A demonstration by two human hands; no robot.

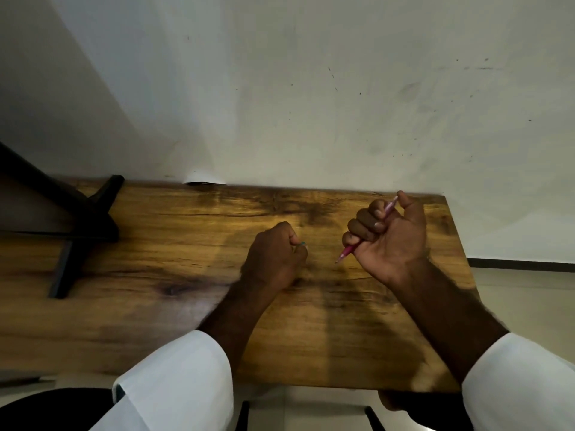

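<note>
Pink pen [346,252] sits clenched in my right hand [389,241], whose fingers [361,227] wrap its barrel in a fist. The tip pokes out below, pointing down and left, and the other end shows beside the thumb. That hand is over the right part of the wooden tabletop [186,244]. My left hand [277,256] is near it, curled, thumb and forefinger pinching a small teal piece [301,243] I cannot identify. At far left a black stand [84,219] rests on the tabletop by the white wall [311,104].
</note>
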